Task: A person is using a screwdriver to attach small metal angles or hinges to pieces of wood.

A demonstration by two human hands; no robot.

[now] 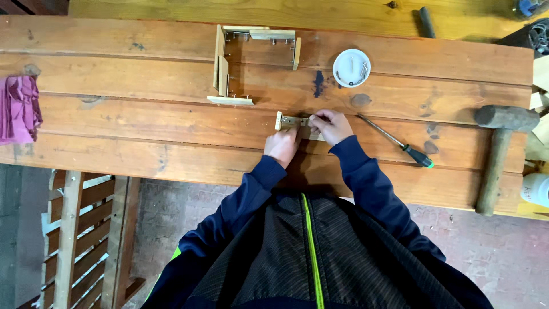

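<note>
At the middle of the tabletop [143, 120], both hands work on a small wooden piece [293, 121], a short pale strip with a block at its left end and what looks like metal fittings along it. The left hand [283, 146] presses down on the strip from the six o'clock side, fingers flat rather than curled, so its grip reads as a hold-down, not a pinch. The right hand [330, 125] sits at the strip's three o'clock end with its grip closed, fingertips pinched on that end; whether a small nail or screw is between them is too small to tell.

At eleven o'clock from the hands lies a partly built wooden frame [254, 64], open-sided, with pins or nails showing along its slats. At one o'clock stands a round white dish [351, 67] holding a few small metal fasteners. A screwdriver [396, 141] with a dark, green-tipped handle lies just beside the right hand at three o'clock, and a heavy mallet [498, 150] rests well apart, further the same way. A pink cloth [20, 109] hangs at the far nine o'clock edge.

By my judgement the step in hand is fitting or aligning a part on the strip. The next move calls for a steady left-hand hold while the right frees itself for the screwdriver.
</note>
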